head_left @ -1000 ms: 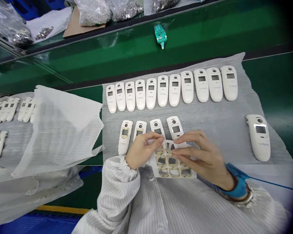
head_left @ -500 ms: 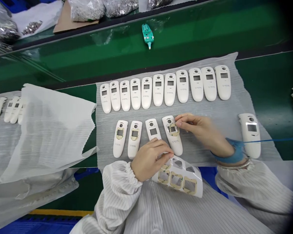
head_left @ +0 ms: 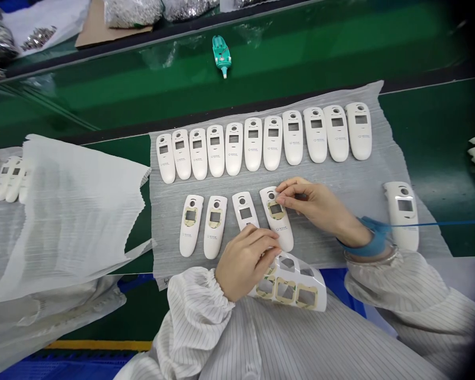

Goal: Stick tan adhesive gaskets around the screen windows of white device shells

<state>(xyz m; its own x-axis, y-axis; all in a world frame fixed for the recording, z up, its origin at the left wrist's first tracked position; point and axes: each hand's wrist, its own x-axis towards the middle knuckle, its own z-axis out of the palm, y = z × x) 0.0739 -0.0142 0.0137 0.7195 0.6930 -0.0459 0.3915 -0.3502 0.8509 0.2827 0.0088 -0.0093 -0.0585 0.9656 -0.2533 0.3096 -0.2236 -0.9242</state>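
Observation:
My left hand [head_left: 247, 258] is closed, pinching the top edge of a curved sheet of frame-shaped adhesive stickers [head_left: 315, 309]. Beneath its knuckles, a white handheld-device shell [head_left: 243, 200] is partly hidden. My right hand [head_left: 312, 206] has thumb and forefinger together at the upper right corner of a yellowish sticker [head_left: 277, 215]. That sticker surrounds the window of another white shell [head_left: 283, 235]; whether it lies fully flat I cannot tell. Two shells further left, the first [head_left: 189, 240] and its neighbour [head_left: 212, 245], have similar stickers around their windows.
A row of several white shells [head_left: 253, 153] lies along the back of the foam sheet [head_left: 332, 182]. One shell [head_left: 406, 232] rests at the right, beside the blue wrist-strap cord [head_left: 439, 223]. A teal part [head_left: 221, 53] lies behind; another foam sheet [head_left: 75, 211] is left.
My right hand has brought the sticker from a skewed position into line around the shell's window. My left hand still holds the sheet. The whole view has shifted slightly.

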